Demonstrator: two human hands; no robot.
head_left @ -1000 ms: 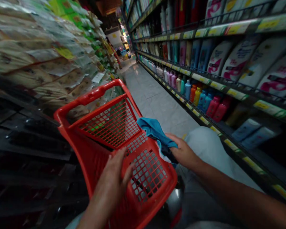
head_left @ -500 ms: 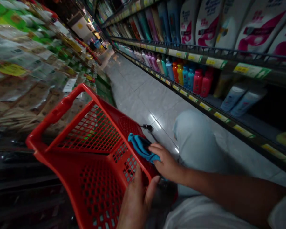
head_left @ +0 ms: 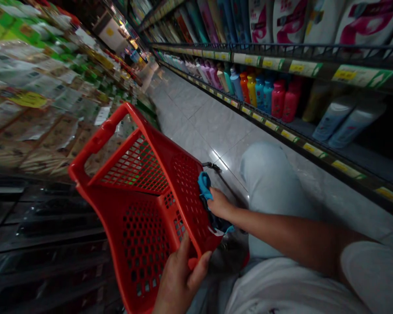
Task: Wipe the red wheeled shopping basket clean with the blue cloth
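Observation:
My left hand grips the lower rim of a red plastic shopping basket, which hangs tilted with its mesh walls showing. My right hand reaches in from the right and presses on a bunched blue cloth at the basket's far rim. Darker fabric shows under that hand, partly hidden by it and the basket wall. A thin black rod sticks out past the basket's corner.
Shelves of coloured bottles and large white pouches with yellow price strips run along the right. Stacked packaged goods line the left. Between them lies a shiny tiled floor. My pale-blue trouser leg shows beside the basket.
The view has turned right and down, and the basket has swung further onto its side. Less of the blue cloth shows now, and my right hand has moved towards the basket's rim.

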